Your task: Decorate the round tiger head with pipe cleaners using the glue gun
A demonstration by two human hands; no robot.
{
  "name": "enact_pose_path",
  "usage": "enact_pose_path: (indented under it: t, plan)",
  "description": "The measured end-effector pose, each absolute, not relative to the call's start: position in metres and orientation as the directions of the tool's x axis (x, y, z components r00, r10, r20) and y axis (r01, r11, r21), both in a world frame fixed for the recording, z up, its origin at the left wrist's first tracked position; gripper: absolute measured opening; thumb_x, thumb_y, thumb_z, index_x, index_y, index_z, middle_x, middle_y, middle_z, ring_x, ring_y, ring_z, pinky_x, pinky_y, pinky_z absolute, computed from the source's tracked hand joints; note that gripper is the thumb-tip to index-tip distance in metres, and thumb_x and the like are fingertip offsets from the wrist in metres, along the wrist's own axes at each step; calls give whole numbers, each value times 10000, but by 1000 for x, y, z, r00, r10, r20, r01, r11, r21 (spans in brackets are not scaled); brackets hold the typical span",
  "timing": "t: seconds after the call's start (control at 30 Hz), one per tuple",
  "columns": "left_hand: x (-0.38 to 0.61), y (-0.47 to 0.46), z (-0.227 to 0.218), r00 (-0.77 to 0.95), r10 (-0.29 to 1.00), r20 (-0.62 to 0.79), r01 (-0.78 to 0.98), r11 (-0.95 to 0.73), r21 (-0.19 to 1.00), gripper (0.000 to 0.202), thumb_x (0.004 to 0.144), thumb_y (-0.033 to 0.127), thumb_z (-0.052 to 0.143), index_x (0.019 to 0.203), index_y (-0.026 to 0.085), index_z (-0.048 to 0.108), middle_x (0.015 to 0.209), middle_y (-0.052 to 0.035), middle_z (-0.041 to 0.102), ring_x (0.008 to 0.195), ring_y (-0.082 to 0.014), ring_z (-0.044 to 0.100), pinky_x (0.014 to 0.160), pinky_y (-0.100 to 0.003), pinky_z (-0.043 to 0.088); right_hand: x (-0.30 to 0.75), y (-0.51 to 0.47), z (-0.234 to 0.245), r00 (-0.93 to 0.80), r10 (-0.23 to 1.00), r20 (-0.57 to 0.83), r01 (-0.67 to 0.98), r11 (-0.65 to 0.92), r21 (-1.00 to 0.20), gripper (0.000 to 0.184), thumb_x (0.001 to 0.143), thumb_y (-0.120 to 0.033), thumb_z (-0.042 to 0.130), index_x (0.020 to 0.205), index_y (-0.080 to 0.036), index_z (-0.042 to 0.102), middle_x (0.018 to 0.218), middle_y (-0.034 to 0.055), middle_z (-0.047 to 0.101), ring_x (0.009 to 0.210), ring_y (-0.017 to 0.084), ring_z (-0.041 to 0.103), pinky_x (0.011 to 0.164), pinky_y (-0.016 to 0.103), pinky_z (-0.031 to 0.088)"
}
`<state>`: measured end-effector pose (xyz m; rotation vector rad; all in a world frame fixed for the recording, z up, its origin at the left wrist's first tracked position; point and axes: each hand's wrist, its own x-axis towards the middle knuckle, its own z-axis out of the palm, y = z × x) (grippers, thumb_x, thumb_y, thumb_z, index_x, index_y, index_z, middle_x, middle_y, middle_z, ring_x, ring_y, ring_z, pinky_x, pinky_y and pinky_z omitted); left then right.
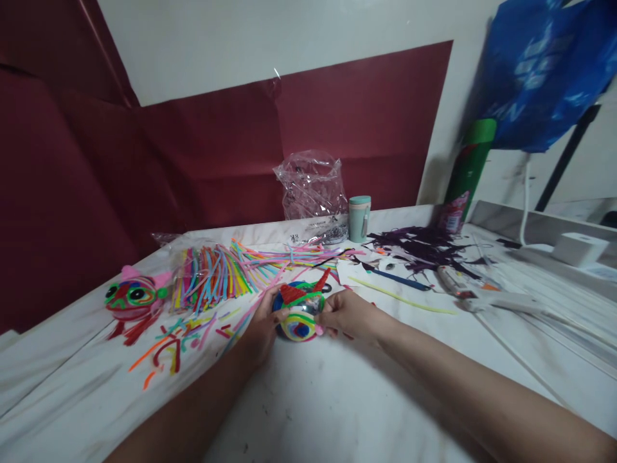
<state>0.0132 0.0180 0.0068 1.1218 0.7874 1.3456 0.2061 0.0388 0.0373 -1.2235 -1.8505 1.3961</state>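
Just above the front middle of the table, a round ornament [299, 315] is decorated with coiled pipe cleaners in green, yellow, white, blue and red, with red points on top. My left hand [264, 321] wraps around its left side. On the right side, my right hand [343, 314] pinches at the edge, close to a small pink bit; whether a separate piece is between the fingertips, I cannot tell. Part of the ornament's surface looks clear and shiny. Cut pipe cleaner pieces [176, 347] lie scattered left of my left hand.
A finished-looking pipe cleaner figure [135, 297] with round eyes stands at left, beside bundled pipe cleaners [209, 276]. Behind are a clear plastic bag [313, 190] and a green cup [359, 218]. At right lie purple shreds [419, 247], a blue pen [398, 280] and a glue gun [501, 299].
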Motion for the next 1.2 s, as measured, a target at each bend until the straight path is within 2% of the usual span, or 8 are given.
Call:
enact_pose_path:
  t: [0.3,0.43,0.6,0.73,0.93,1.07,1.13,1.2]
  plan:
    - [13,21,3,103,983,149,-342,-106,934,514,694,209,669,1186,205,520,1281,-92,585,1194,-293,532,1005,-413,405,206,39,39,-458,883,-100,362,83,-928,185,707,-214,627,532,-159,648,378,-83,504,303,36,316,318,184,256]
    - [10,25,-5,110,973,201,-328,-156,932,539,721,283,683,1220,208,492,1273,-106,591,1189,-303,538,1008,-443,400,209,43,35,-467,880,-87,365,102,-925,203,708,-242,644,523,-161,622,394,-83,505,312,35,325,325,180,264]
    - [0,34,-21,185,949,256,-234,-211,949,790,629,385,791,1313,235,426,1318,-120,556,1228,-347,500,1014,-482,394,214,48,32,-487,869,-81,381,128,-916,218,695,-292,674,531,-161,617,424,-76,511,341,35,342,337,172,279]
    - [-5,39,-28,217,921,325,-231,-275,933,897,591,533,786,1336,216,400,1349,-151,520,1237,-362,487,1025,-494,380,216,49,31,-518,852,-79,372,141,-917,285,674,-409,705,560,-160,626,471,-58,545,362,41,360,348,180,290]
    - [3,30,-14,100,967,233,-31,-231,972,944,516,300,870,1324,226,388,1274,-132,565,1161,-341,540,980,-480,417,218,47,32,-572,819,-47,308,161,-937,394,630,-520,729,595,-152,591,530,-38,547,437,61,406,418,188,346]
    - [6,30,-9,16,975,224,-95,-221,971,842,528,305,853,1270,225,462,1186,-103,620,1117,-332,568,958,-457,433,232,58,36,-613,790,3,403,316,-859,310,746,-454,615,684,-151,603,551,-48,513,474,77,424,468,201,385]
    - [5,34,-10,-19,978,205,-93,-206,974,804,543,322,843,1255,231,481,1174,-94,627,1089,-316,587,931,-433,456,242,67,36,-595,802,54,490,415,-767,215,775,-331,582,665,-149,613,525,-55,488,491,81,423,493,199,372]
    - [3,39,-12,-97,971,219,-47,-224,973,781,553,354,831,1248,237,496,1229,-86,600,1129,-307,568,936,-398,463,251,77,34,-526,845,99,568,435,-699,130,739,-177,591,616,-144,617,528,-50,502,528,82,425,526,196,350]
